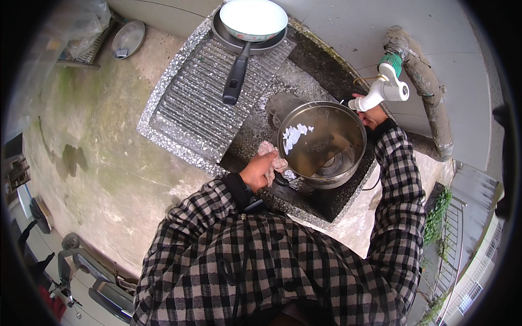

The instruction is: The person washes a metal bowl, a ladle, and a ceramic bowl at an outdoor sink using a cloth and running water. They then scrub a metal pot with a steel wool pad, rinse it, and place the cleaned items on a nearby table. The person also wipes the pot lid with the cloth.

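A stainless steel pot (341, 180) sits in the stone sink basin, slightly tilted, with murky brownish water (316, 150) in it. My left hand (259, 169) grips a crumpled pink cloth (267, 153) beside the pot's near black handle (281, 179). Across the pot, my right hand (373, 117) closes on the far black handle (344, 102). The white plastic tap (379, 93) hangs in front and partly hides those fingers. No stream of water shows at its spout.
A black-handled frying pan (236, 77) with a white enamel bowl (253, 18) on it rests at the far end of the ribbed terrazzo washboard (204, 98). A wrapped pipe (424, 89) runs along the wall. On the concrete floor lies a metal basin (129, 36).
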Tool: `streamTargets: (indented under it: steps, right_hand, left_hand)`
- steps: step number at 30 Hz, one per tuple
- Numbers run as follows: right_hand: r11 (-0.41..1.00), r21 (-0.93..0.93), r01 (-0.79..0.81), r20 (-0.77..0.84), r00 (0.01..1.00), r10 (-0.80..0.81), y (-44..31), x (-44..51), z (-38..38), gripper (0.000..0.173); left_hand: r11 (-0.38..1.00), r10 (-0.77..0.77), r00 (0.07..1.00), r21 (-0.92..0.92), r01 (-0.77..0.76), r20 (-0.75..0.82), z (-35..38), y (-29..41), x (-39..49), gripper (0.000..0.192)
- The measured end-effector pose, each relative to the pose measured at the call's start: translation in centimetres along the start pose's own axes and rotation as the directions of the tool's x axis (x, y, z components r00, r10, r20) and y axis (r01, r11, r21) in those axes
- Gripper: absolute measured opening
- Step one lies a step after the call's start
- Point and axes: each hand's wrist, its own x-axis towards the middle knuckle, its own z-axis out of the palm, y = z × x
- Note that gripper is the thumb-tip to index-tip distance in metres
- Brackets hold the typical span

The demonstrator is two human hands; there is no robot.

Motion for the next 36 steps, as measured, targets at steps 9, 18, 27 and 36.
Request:
streamTargets:
  steps: [9,18,27,36]
  right_hand:
    - [0.879,0.475,0.039,0.125,0.986,-0.112,2.7,0.9,2.2,0.045]
    - [0.853,0.492,0.173,0.022,0.977,-0.211,5.9,2.7,5.7,0.039]
    - [0.394,-0.606,0.691,0.400,0.692,-0.600,5.7,-0.6,13.3,0.053]
    - [0.540,-0.667,0.514,0.431,0.857,-0.282,6.1,3.2,23.7,0.057]
  left_hand:
    - [0.911,0.402,0.901,0.173,-0.375,-0.164,2.5,3.9,-3.0,0.030]
    - [0.789,0.569,0.818,0.337,-0.513,-0.086,1.6,4.3,-2.4,0.028]
    - [0.905,0.316,0.893,0.385,-0.182,-0.319,0.6,5.0,-1.4,0.015]
    - [0.918,0.322,0.862,0.352,-0.183,-0.392,1.3,5.0,-1.0,0.011]
